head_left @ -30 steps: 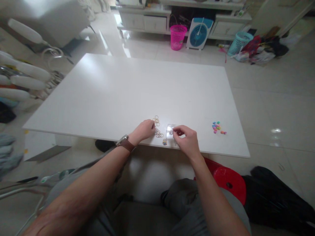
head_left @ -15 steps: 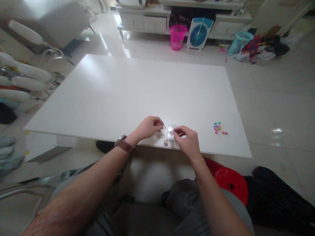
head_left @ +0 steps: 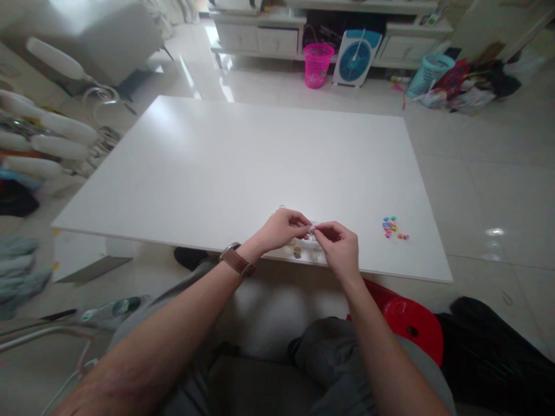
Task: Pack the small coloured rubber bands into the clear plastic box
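Ring-like item point(head_left: 311, 231), small and blurred, sits at your fingertips above the near edge of a broad white table point(head_left: 243, 156), right of its middle. Glossy pale tiles spread around the table; on the far side, a pink basket point(head_left: 318, 65) and a blue-and-white fan point(head_left: 355, 56) stand before a white cabinet point(head_left: 277, 40), with a teal basket point(head_left: 430, 75) farther right. At near right, a red stool point(head_left: 411, 326) shows beside your leg. Your left forearm reaches in from the near left, a brown-strapped watch point(head_left: 236, 260) at the wrist, while your right forearm angles up from the near right. Your left hand point(head_left: 286, 229) and right hand point(head_left: 339, 248) meet, each with thumb and forefinger pinched together on the item. Partly hidden beneath them is a clear plastic piece point(head_left: 313, 243); a yellow-and-blue figure point(head_left: 297, 252) lies just to its left, and colourful little pieces point(head_left: 390, 227) cluster toward the table's right edge.
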